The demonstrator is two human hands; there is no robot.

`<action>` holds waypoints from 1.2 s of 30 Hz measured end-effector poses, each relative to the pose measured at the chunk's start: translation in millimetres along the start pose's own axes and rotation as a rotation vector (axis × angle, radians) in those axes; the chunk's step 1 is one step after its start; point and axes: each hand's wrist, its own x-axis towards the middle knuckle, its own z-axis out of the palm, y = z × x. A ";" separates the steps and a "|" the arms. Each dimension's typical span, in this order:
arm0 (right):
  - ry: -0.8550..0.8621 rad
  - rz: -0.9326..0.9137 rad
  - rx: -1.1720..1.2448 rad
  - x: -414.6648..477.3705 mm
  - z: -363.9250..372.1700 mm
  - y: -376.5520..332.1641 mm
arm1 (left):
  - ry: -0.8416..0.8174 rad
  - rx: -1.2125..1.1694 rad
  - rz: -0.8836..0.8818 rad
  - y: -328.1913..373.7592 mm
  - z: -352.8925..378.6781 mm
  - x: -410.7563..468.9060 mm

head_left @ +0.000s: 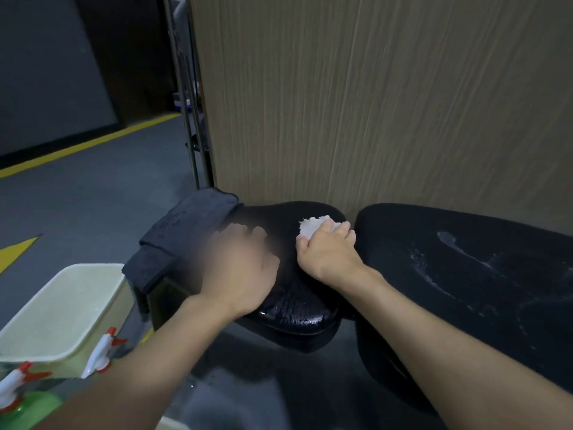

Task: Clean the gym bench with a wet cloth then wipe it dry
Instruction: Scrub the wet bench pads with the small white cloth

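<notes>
Two hands on the bench: state of each? (Supervisor)

Right hand (325,246) is curled over a wadded white cloth (313,226), pressing it to the seat pad (297,305) at the pad's far edge, centre of frame, just below the wooden panel (372,103). Left hand (245,262) lies palm down on the same pad, left of the right hand. Its fingers look stretched flat and hold nothing, though that area is blurred. (Inspector)

Which way does the work lie from the cloth? (Supervisor)

Downward in frame. The seat pad's long axis runs from the cloth toward bottom centre, and its near end glistens with beaded water. In my judgement the coming stroke is a pull back along that axis. The back pad (465,274), right of frame, carries wet streaks; the right hand is the nearer to it. (Inspector)

And the drying? (Supervisor)

A folded dark towel (186,234) is draped over the pad's left end, just beside the left hand's fingertips, so that hand is nearer. Contact cannot be confirmed. (Inspector)
</notes>
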 end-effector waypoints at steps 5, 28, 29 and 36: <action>0.043 -0.046 -0.044 52.2 -5.7 7.4 | -0.048 -0.024 0.030 1.9 -0.5 1.1; -0.212 -0.541 -0.282 138.6 -17.1 -44.1 | -0.022 -0.072 0.022 -1.0 2.8 5.0; -0.172 -0.541 -0.257 136.2 -20.4 -33.4 | -0.028 -0.070 0.020 -1.0 2.3 5.4; 0.194 -0.318 0.612 96.9 -47.1 24.5 | -0.095 -0.047 -0.003 -0.8 -1.3 6.4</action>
